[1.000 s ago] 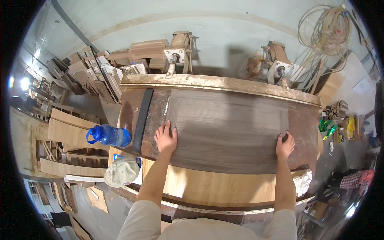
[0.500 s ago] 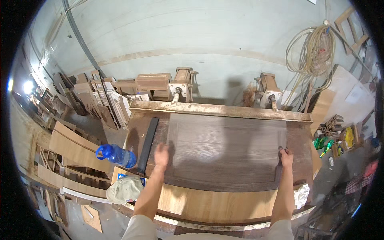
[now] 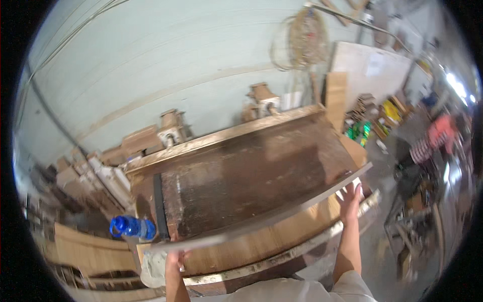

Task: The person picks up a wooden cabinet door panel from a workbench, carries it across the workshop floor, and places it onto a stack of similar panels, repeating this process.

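A grey wood-grain cabinet door [image 3: 292, 210] is up off the bench and tipped on edge, so mostly its long thin edge shows. My left hand [image 3: 176, 257] grips its left end, low near the bench's front. At the other end my right hand [image 3: 349, 202] holds it, fingers apart against the panel. The door slants, right end farther away and higher in view. Behind it lies the worn brown bench top [image 3: 241, 176], and below it a strip of light wood board [image 3: 261, 249].
A dark bar [image 3: 159, 206] lies along the bench's left side, beside a blue water bottle [image 3: 133, 227] and a pale cap [image 3: 153, 269]. A metal rail [image 3: 221, 139] with two clamp cylinders spans the back. To the right, a person in red [image 3: 443, 132] is bent over.
The door has been lifted off the bench top, tipped on edge and brought toward me. My left hand has taken hold of its left end. The view has turned right.
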Demonstrator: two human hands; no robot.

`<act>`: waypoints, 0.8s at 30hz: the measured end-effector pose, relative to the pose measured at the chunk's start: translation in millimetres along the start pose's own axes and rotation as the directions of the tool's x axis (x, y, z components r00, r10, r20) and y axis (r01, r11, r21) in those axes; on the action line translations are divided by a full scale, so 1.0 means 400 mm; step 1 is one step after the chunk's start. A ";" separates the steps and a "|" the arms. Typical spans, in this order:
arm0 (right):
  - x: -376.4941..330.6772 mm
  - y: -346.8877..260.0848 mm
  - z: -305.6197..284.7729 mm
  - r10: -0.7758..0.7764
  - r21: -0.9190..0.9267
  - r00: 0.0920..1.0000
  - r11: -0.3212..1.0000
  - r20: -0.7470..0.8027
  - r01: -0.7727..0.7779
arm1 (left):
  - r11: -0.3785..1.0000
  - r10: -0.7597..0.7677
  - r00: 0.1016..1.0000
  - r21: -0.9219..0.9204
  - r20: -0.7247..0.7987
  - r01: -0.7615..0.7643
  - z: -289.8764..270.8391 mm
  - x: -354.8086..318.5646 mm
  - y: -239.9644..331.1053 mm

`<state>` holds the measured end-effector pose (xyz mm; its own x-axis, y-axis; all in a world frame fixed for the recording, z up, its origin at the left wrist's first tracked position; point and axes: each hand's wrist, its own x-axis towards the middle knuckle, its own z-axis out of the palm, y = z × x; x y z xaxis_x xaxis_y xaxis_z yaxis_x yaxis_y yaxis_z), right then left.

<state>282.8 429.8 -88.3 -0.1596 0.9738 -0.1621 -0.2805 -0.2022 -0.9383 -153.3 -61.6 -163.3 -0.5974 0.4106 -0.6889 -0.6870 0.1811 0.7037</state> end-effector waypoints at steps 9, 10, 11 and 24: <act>-0.404 0.001 -0.225 -0.029 0.810 0.999 0.587 0.023 -0.002 | 0.978 -0.165 0.964 0.160 0.208 0.133 -0.014 0.029 -0.068; -0.453 0.002 -0.255 -0.060 0.821 0.998 0.568 -0.035 0.063 | 0.977 -0.063 0.971 0.212 0.232 0.013 0.024 0.014 -0.073; -0.508 -0.004 -0.289 -0.072 0.826 0.997 0.561 -0.021 0.058 | 0.962 0.039 0.964 0.250 0.261 -0.106 0.054 0.005 -0.075; -1.561 -0.148 -0.570 -0.135 0.074 0.130 0.355 -0.982 0.932 | 0.930 -0.250 0.367 0.328 0.896 -0.168 0.763 -0.297 -0.290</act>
<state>614.8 -142.4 -1.2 0.9469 0.2564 -0.1941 -0.3188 0.8280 -0.4613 123.6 141.3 -109.8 0.3233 0.9062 -0.2725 -0.4032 0.3924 0.8267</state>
